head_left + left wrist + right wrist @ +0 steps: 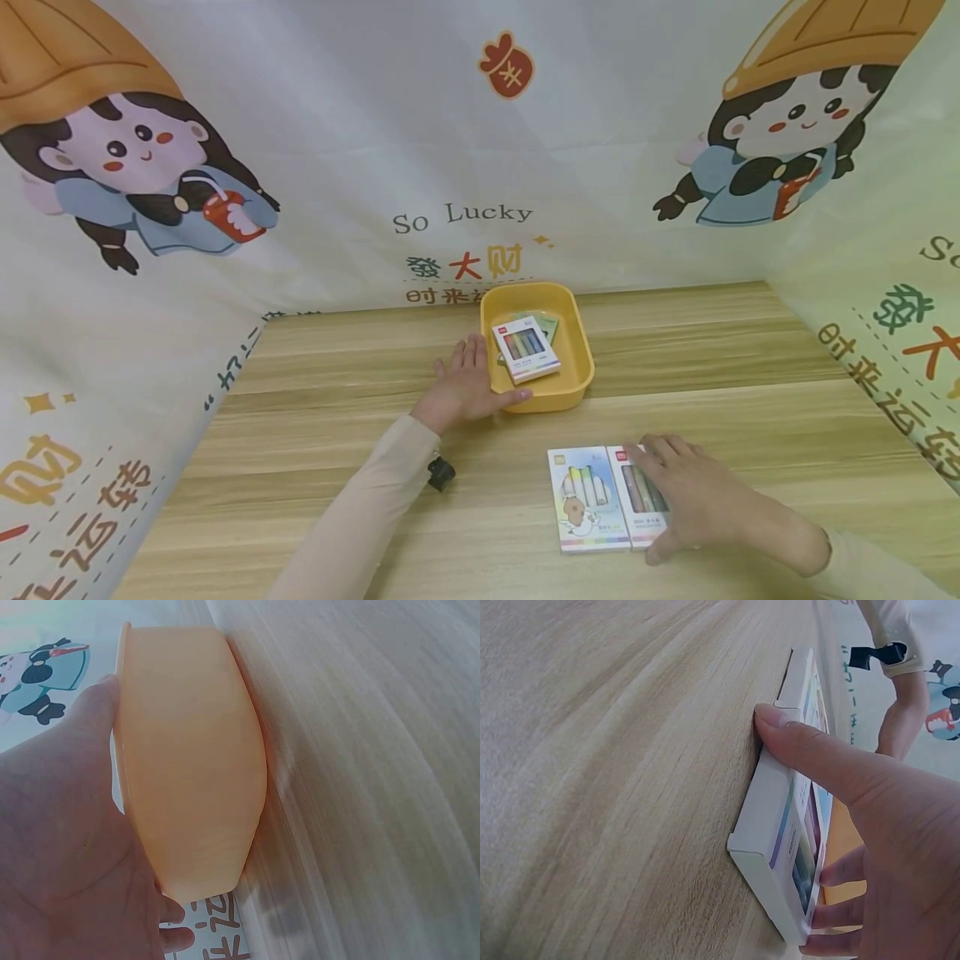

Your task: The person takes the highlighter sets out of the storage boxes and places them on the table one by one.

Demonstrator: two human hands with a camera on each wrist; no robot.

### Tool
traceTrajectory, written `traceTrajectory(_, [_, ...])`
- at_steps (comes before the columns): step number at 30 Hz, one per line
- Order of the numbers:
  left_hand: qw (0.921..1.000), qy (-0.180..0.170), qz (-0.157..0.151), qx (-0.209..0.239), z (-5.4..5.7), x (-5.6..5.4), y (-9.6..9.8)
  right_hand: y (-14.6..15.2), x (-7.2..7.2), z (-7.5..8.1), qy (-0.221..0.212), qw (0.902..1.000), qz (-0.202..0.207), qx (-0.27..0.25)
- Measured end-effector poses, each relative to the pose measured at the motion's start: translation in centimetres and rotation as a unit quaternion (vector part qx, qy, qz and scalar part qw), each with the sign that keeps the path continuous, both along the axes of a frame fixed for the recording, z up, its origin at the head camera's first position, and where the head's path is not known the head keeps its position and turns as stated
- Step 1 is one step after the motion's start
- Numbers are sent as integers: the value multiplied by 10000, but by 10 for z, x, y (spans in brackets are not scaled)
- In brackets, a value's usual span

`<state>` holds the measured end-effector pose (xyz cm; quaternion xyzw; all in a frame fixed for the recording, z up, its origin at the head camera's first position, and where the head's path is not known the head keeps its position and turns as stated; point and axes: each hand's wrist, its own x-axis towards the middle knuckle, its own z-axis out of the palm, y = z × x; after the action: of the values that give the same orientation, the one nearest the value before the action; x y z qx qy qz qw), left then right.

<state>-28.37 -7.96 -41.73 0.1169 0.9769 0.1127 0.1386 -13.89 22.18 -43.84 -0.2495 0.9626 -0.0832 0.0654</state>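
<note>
A yellow plastic basket (583, 379) stands at the back of the table. My left hand (467, 390) is at its near-left corner, fingers extended along the side and thumb against the near rim. Inside, a white windowed box (528, 350) showing coloured sticks lies over a greenish packet (550, 325). On the table at front right, my right hand (701, 500) holds another white windowed box (640, 512), thumb on the near edge (769, 802), fingers at the far edge. Beside it on the left lies a white-and-blue box (588, 500) with a cartoon print.
The wood-grain table (315, 433) meets a printed cloth backdrop (360, 150) at the back and sides. A small black device (441, 473) sits at the left wrist.
</note>
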Motion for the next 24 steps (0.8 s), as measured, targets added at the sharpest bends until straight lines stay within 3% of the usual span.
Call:
traceTrajectory(14, [10000,-9,9,-35,-1,-2,0,1,1,-1,31,10000,49,24])
traceTrajectory(24, [10000,-31,18,7,0,-1,0,0,3,1,-201,9998,-47,-49])
